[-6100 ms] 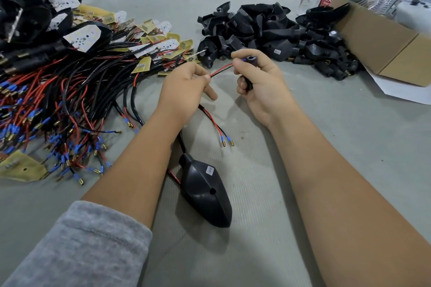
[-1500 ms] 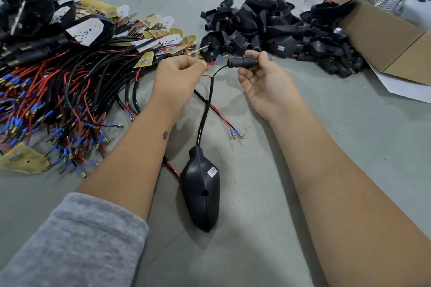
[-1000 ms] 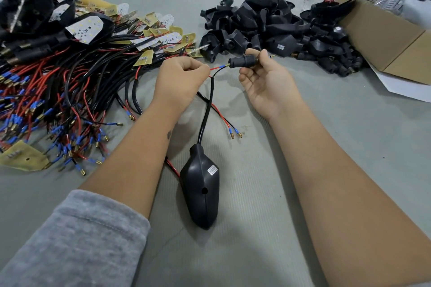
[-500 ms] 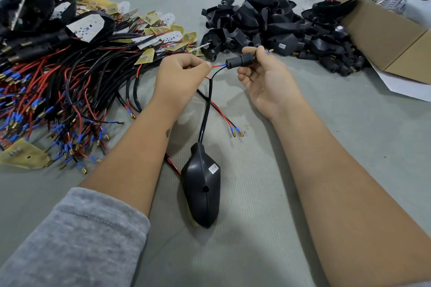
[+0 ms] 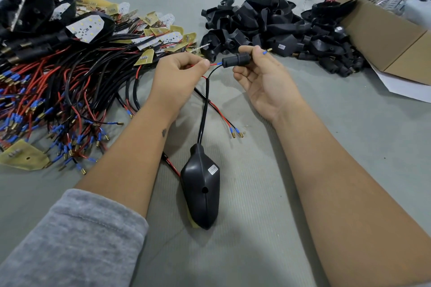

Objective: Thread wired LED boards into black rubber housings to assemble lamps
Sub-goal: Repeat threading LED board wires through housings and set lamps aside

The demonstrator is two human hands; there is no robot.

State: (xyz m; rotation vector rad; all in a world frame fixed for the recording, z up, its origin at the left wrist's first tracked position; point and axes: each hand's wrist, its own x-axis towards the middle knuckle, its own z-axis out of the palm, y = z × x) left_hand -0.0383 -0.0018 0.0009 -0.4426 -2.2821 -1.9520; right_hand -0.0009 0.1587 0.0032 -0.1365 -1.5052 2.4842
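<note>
Head view: left hand [image 5: 179,70] is pinching a limp red wire [image 5: 212,64]; right hand [image 5: 261,77] is gripping a small ribbed black rubber sleeve [image 5: 235,60], light and squashy, best held mid-body.

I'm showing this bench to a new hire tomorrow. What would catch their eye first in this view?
Probably the two hands at centre: the right hand holds a small ribbed black sleeve while the left hand pinches a red wire at its mouth. Just below lies a black rubber housing on the grey table. A tangle of red and black wired LED boards fills the left, with a heap of empty housings behind.
</note>
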